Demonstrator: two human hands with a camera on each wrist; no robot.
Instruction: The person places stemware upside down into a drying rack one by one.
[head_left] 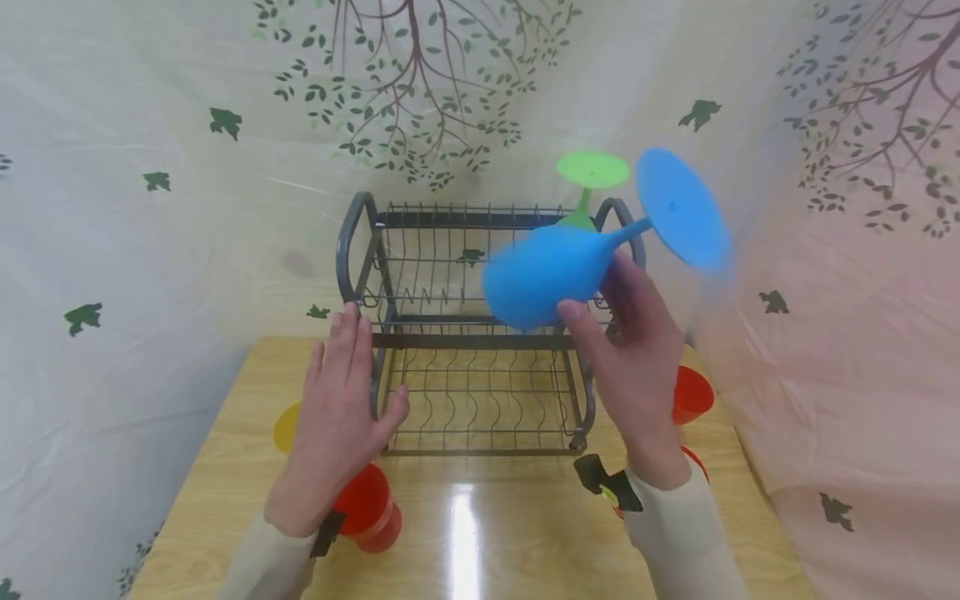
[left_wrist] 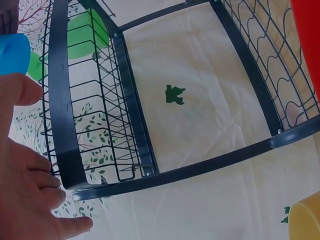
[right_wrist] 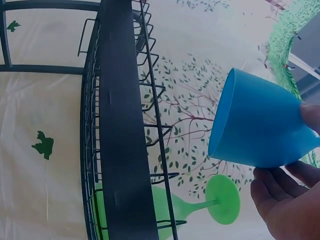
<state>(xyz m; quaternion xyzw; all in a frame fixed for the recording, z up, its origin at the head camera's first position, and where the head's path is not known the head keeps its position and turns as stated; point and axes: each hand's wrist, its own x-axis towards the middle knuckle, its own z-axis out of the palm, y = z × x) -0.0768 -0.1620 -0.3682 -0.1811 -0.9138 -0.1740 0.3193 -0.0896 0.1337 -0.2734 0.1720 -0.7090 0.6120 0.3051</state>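
My right hand [head_left: 633, 358] holds a blue plastic goblet [head_left: 551, 271] by its bowl, tilted on its side with the round foot [head_left: 681, 208] up to the right; the cup mouth [right_wrist: 222, 117] faces the rack. A green goblet [head_left: 588, 187] stands upside down on the upper tier of the dark wire dish rack [head_left: 465, 333], also seen as the green goblet [right_wrist: 200, 205] in the right wrist view. My left hand [head_left: 337, 400] rests flat, fingers straight, against the rack's left frame [left_wrist: 67, 125].
A red cup [head_left: 367, 508] lies under my left wrist, a yellow cup [head_left: 287, 427] beside it. More red cups [head_left: 692, 393] sit at the rack's right. The wooden table [head_left: 487, 533] is hemmed by a tree-patterned curtain [head_left: 150, 208].
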